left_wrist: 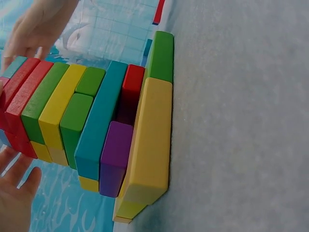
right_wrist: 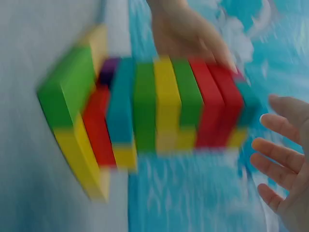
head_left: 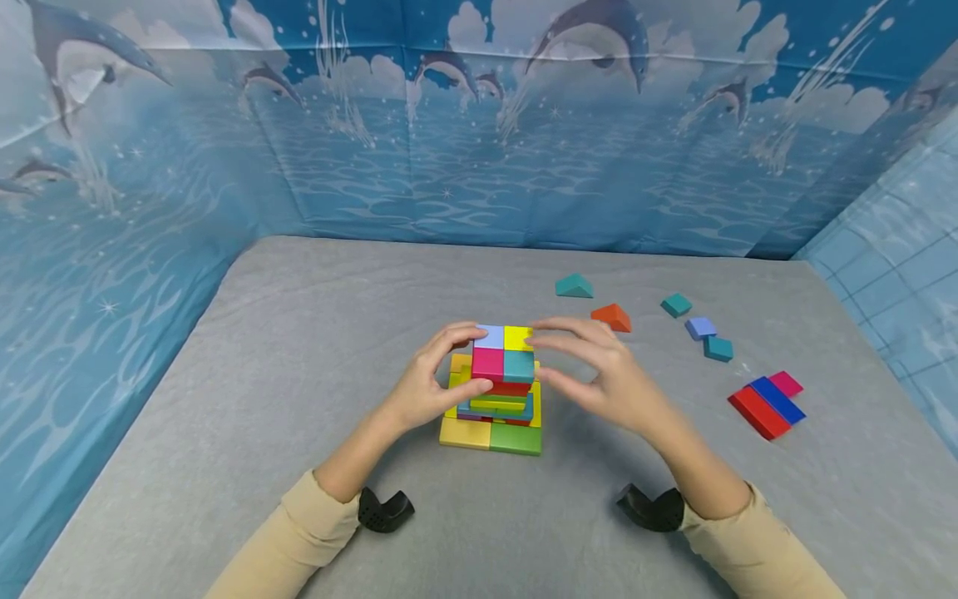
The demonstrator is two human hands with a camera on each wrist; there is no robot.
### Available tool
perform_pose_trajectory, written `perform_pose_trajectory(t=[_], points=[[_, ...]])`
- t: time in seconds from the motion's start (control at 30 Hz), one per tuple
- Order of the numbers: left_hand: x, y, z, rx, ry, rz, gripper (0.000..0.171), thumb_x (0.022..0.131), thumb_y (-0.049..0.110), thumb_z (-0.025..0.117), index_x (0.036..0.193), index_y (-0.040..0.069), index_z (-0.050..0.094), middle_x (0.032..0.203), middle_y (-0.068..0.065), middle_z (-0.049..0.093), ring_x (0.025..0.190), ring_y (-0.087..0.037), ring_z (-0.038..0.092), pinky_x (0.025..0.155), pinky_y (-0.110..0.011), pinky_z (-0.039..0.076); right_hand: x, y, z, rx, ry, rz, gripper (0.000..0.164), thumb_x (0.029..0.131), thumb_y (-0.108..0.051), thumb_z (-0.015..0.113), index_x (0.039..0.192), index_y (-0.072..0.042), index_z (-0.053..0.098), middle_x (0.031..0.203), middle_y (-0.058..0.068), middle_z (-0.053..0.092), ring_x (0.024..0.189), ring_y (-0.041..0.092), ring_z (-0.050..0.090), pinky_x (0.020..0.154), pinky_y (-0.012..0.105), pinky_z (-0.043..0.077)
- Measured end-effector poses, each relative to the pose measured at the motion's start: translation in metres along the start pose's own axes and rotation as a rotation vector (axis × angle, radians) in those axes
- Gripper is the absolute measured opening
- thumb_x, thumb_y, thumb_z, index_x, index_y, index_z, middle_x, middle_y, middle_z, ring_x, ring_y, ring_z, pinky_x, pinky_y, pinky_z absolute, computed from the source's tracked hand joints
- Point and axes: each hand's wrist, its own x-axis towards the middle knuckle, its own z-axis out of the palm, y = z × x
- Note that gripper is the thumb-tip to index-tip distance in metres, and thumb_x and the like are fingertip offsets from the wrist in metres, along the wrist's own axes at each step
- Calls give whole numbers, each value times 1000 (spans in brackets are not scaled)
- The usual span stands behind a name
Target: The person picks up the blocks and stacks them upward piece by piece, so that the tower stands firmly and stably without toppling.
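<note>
A dolphin-printed curtain (head_left: 449, 191) hangs along the far side of the grey-covered desk (head_left: 224, 416). A many-coloured block tower (head_left: 497, 405) stands upright around the middle of the desk, on a base whose near edge shows a pale yellow slab (head_left: 466, 433) and a green slab (head_left: 515, 439). From where I stand, the left hand (head_left: 421, 384) grips the tower's top, thumb on the near side, fingers curled toward the far left corner. The right hand (head_left: 614, 370) has its fingers loosely spread just beside the top's right side; I can't tell whether any fingertip touches.

On the right lie a red slab (head_left: 759, 413) and a blue slab (head_left: 778, 400) side by side, a pink block (head_left: 787, 383) at their far right. Farther off are a teal wedge (head_left: 574, 287) and an orange wedge (head_left: 612, 318). Smallest are a lilac block (head_left: 701, 327) and two teal blocks (head_left: 676, 304), one near the lilac one, the other farther and left.
</note>
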Motion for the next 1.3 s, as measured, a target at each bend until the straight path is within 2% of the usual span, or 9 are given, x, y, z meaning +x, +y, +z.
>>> perform_pose_trajectory(t=[0.1, 0.27, 0.4, 0.53, 0.67, 0.8, 1.0, 1.17, 1.3], points=[[0, 1, -1, -2, 0, -11, 59, 84, 44, 61, 126, 5, 46, 132, -11, 43, 116, -23, 44, 88, -55, 42, -5, 29, -19, -31, 98, 120, 36, 76, -2, 72, 111, -5, 64, 114, 10, 60, 108, 24, 53, 93, 29, 41], [-1, 3, -1, 3, -4, -37, 53, 80, 13, 70, 127, 5, 47, 133, -12, 43, 117, -24, 44, 90, -49, 43, -30, 102, -49, -158, 176, 363, 32, 83, -2, 65, 114, 0, 61, 112, 17, 59, 104, 32, 51, 90, 44, 41], [1, 9, -1, 17, -9, -65, 58, 73, -4, 70, 125, 1, 46, 132, -17, 43, 116, -29, 44, 93, -45, 43, -54, 146, -66, -227, 97, 495, 33, 86, -1, 61, 118, 3, 57, 115, 26, 54, 103, 41, 48, 85, 57, 37], [4, 28, -4, 19, -10, -69, 55, 73, -7, 68, 123, -5, 46, 129, -23, 43, 114, -34, 45, 93, -41, 43, -69, 173, -78, -254, -65, 575, 39, 87, 1, 58, 125, 5, 49, 121, 33, 44, 104, 47, 43, 84, 60, 35], [6, 41, -6, 17, -12, -77, 51, 75, -5, 67, 121, -6, 46, 128, -23, 43, 114, -32, 45, 93, -39, 43, -75, 189, -82, -245, -217, 648, 46, 88, 1, 53, 131, 8, 39, 126, 37, 36, 110, 52, 37, 88, 64, 31], [6, 42, -6, 15, -17, -80, 51, 76, -4, 67, 122, -6, 46, 129, -22, 43, 115, -31, 44, 93, -39, 43, -78, 197, -81, -252, -286, 713, 46, 92, -6, 50, 134, 7, 35, 130, 36, 33, 117, 53, 31, 93, 64, 26], [7, 43, -5, 14, -19, -72, 53, 74, -7, 68, 122, -6, 45, 129, -23, 43, 114, -33, 44, 93, -41, 43, -79, 199, -77, -285, -256, 754, 47, 93, -21, 55, 129, 6, 42, 124, 32, 38, 111, 49, 38, 90, 62, 30], [6, 42, -5, 19, -16, -78, 53, 74, -6, 68, 122, -7, 45, 128, -24, 43, 113, -33, 45, 93, -40, 43, -81, 197, -74, -287, -203, 762, 46, 89, -21, 60, 121, 9, 48, 115, 30, 45, 102, 44, 44, 86, 60, 35], [3, 24, -2, 23, -14, -82, 55, 74, -4, 69, 124, -4, 46, 130, -22, 42, 113, -31, 45, 93, -42, 43, -82, 193, -73, -276, -172, 790, 46, 88, -24, 61, 119, 8, 50, 117, 30, 42, 104, 45, 43, 86, 61, 35]])
